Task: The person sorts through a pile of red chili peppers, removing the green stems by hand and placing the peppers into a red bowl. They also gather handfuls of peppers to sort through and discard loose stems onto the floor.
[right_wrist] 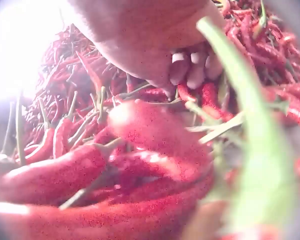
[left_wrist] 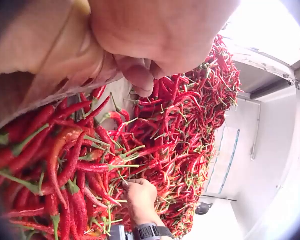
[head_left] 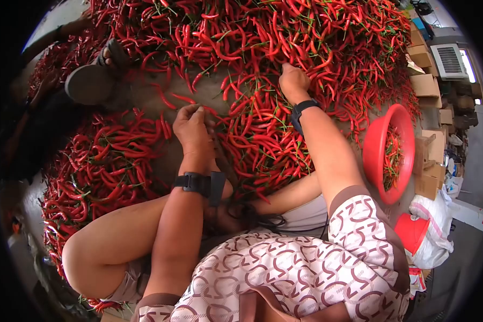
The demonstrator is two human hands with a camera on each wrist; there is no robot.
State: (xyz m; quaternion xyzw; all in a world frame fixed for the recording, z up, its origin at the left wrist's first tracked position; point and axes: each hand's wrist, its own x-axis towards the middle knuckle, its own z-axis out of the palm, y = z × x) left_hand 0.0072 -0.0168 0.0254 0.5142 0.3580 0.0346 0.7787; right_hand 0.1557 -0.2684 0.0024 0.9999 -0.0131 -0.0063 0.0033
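Red chillies (head_left: 268, 145) lie heaped before the person's legs (head_left: 118, 231), long axes crossing and tips pointing every way. Beside them, the left hand (head_left: 191, 129) curls its fingers; farther out, so does the right hand (head_left: 295, 85), at a bigger pile (head_left: 349, 32) cut off above. What either holds, I cannot tell.

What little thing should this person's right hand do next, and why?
Perhaps the right hand should ease a chilli or two out of the big heap. It is down at that heap, and its curled fingers have red chillies right beside them, though whether it grips any is hard to tell.
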